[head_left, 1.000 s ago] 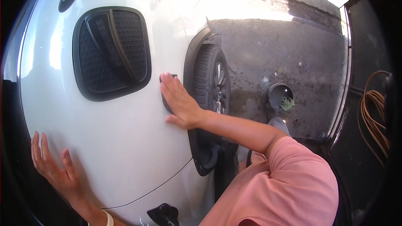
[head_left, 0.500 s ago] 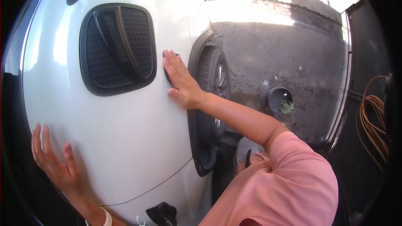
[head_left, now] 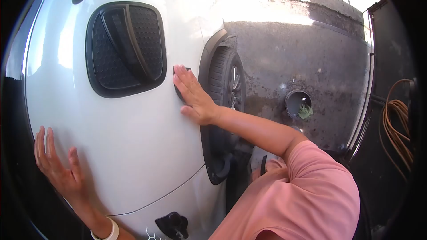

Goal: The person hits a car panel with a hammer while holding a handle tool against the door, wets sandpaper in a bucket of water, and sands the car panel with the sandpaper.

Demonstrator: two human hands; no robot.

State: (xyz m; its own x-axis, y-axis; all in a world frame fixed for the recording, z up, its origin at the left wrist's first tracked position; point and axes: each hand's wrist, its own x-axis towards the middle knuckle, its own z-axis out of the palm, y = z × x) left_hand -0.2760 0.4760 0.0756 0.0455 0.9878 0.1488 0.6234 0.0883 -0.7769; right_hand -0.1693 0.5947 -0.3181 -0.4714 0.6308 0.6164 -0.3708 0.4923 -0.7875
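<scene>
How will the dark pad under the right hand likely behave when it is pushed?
The dark pad probably slides easily, since the white panel looks smooth and glossy. It is perhaps light, as the right hand covers most of it. Its stiffness I cannot judge.

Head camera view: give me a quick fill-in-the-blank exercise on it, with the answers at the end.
The dark pad lies beneath the person's ____ hand. The other hand, with the wristband, is the ____ one. The shirt sleeve is coloured ____. The car panel is coloured ____.

Answers: right; left; pink; white.
</scene>
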